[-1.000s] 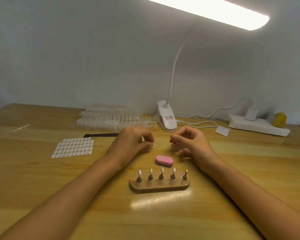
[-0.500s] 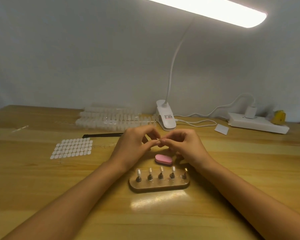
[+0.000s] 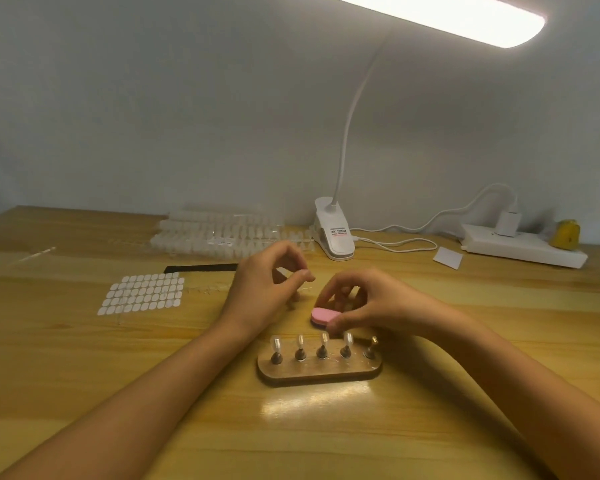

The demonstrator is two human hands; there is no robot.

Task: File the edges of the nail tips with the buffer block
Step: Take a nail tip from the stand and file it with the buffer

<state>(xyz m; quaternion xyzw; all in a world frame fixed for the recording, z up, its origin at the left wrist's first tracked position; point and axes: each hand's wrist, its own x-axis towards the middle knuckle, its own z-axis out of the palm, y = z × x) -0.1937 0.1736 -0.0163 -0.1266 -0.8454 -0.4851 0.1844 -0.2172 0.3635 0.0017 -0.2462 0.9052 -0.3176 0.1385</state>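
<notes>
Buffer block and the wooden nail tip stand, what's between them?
In the head view, only the thumb of the right hand, which grips the buffer block, and a narrow strip of bare table before the wooden stand.

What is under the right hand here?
The pink buffer block lies under the right hand, whose thumb and fingertips grip it; its right part is hidden.

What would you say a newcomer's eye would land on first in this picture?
Most likely the pink buffer block at the centre of the wooden table, with the right hand curled round it, just behind the wooden stand of clear nail tips. Next comes the left hand beside it, apparently pinching a small pale tip. The glowing lamp bar at upper right also pulls the eye.
</notes>
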